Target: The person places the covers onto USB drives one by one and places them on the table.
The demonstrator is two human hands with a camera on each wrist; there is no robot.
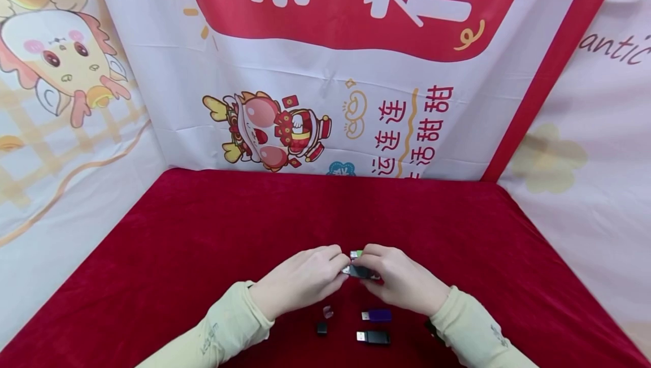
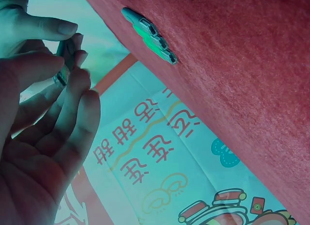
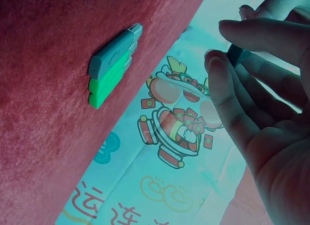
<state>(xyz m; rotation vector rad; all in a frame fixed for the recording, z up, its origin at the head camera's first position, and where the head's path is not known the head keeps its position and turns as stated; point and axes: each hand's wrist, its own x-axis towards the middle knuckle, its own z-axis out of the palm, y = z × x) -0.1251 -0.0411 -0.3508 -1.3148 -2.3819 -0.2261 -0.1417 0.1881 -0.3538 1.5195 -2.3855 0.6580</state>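
Both hands meet over the far middle of the table around a black USB stick (image 1: pixel 360 271). My right hand (image 1: pixel 404 280) pinches its body between thumb and fingers. The fingertips of my left hand (image 1: pixel 307 277) pinch it at the silver connector end, which points left. In the left wrist view, the stick (image 2: pixel 67 60) is partly hidden among the fingers of both hands. Beyond them on the cloth, a dark USB stick (image 3: pixel 114 53) lies side by side with bright green sticks (image 3: pixel 106 87), connectors all facing one way; in the head view the hands mostly cover this row.
Nearer the body lie a purple USB stick (image 1: pixel 378 315) and another black USB stick (image 1: pixel 375 337), connectors to the left. Beside them are a small black cap (image 1: pixel 321 328) and a clear pinkish piece (image 1: pixel 328 312). Red cloth (image 1: pixel 229 215) covers the table; printed curtains (image 1: pixel 168 74) enclose it.
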